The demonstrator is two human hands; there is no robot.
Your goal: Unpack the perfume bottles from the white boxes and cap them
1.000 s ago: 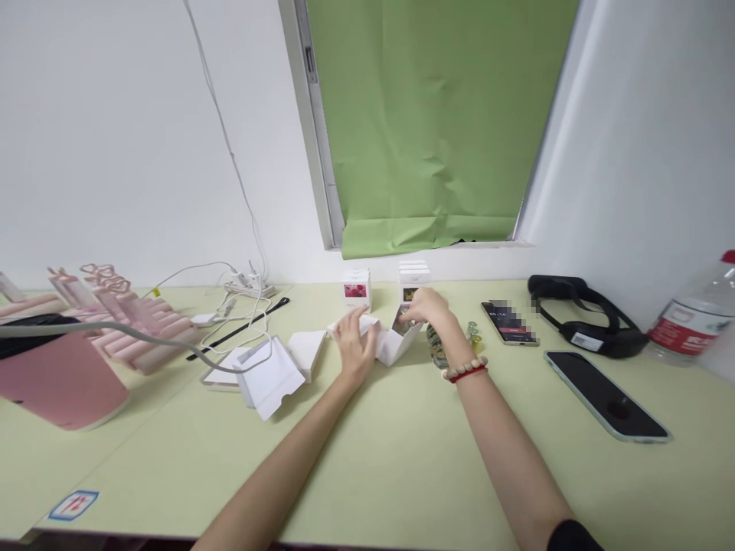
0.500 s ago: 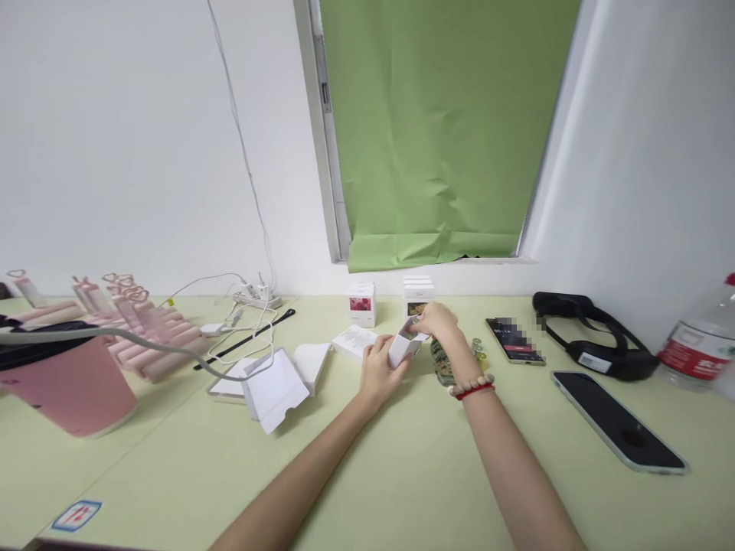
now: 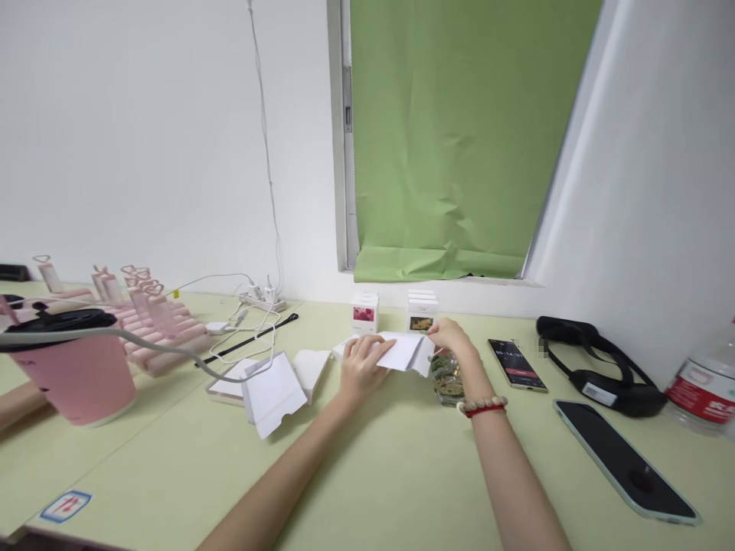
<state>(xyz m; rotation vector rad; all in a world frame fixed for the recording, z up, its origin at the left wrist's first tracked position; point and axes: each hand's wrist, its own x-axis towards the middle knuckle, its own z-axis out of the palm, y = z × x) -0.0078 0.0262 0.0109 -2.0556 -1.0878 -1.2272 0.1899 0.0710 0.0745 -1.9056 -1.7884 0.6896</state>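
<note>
Tabletop is lying beneath everything. The left hand is grasping a white carton over it; the right hand is hovering by the carton's flaps, its hold unclear. Gentle left-hand pressure should be steadying the walls without denting.

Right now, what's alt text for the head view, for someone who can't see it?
A person's left hand holds a white box over a pale green table, the right hand at the box's right end. Small printed boxes stand behind; two phones and a black headset lie to the right, a pink cup stands to the left.
</note>
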